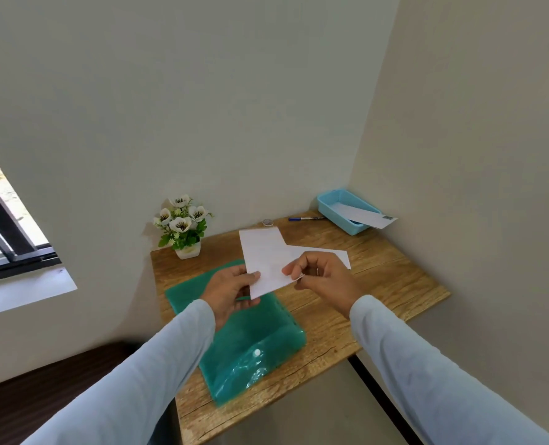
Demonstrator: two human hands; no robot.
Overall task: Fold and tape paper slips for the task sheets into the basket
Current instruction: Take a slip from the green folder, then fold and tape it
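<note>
A white paper slip [265,256] is held up above the wooden table [379,284]. My left hand [231,290] pinches its lower left edge between thumb and fingers. My right hand [321,277] pinches its lower right corner with curled fingers. Another white paper slip [327,253] lies flat on the table behind my right hand. The light blue basket [334,203] stands at the far right corner, with a folded slip [363,216] lying in it and sticking out over its rim. A small roll of clear tape [267,222] sits at the back edge.
A green plastic folder [250,342] lies on the table's near left part under my left hand. A blue pen [303,218] lies next to the basket. A white pot of artificial flowers [183,226] stands at the back left. Walls close the table's back and right.
</note>
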